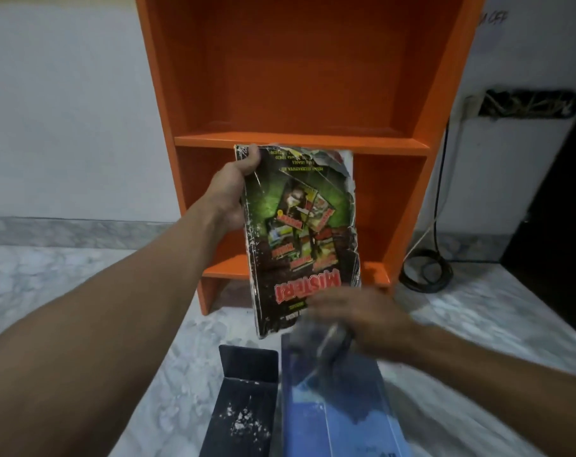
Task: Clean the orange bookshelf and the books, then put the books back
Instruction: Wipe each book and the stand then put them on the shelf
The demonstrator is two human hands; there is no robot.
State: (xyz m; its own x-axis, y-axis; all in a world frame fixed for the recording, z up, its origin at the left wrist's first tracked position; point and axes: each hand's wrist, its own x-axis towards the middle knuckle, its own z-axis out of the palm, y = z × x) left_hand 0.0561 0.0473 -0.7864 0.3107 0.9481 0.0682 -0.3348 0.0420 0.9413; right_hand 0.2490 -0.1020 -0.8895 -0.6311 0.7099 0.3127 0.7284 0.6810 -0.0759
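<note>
A pale marbled floor (99,291) runs under everything, and nearest the camera 2 things lie on it side by side: a dark case (244,400) flecked with white dust or crumbs, and a blue book (342,413) just to its right. Above the blue book the right hand (359,316) is smeared by motion; something greyish, perhaps a cloth, seems to be under it, but whether the fingers are closed round it I cannot tell. Just beyond, the left hand (237,189) grips a tattered paperback (300,232) by its top left corner, thumb over the cover, holding it upright and upside down in front of the shelves. Behind it stands the orange bookshelf (300,145) against a white wall, a coiled black cable (425,268) on the floor to its right. No book is back on the 2 boards in view, so I judge the task about midway: this book is being wiped, and the returning is all still to do.
</note>
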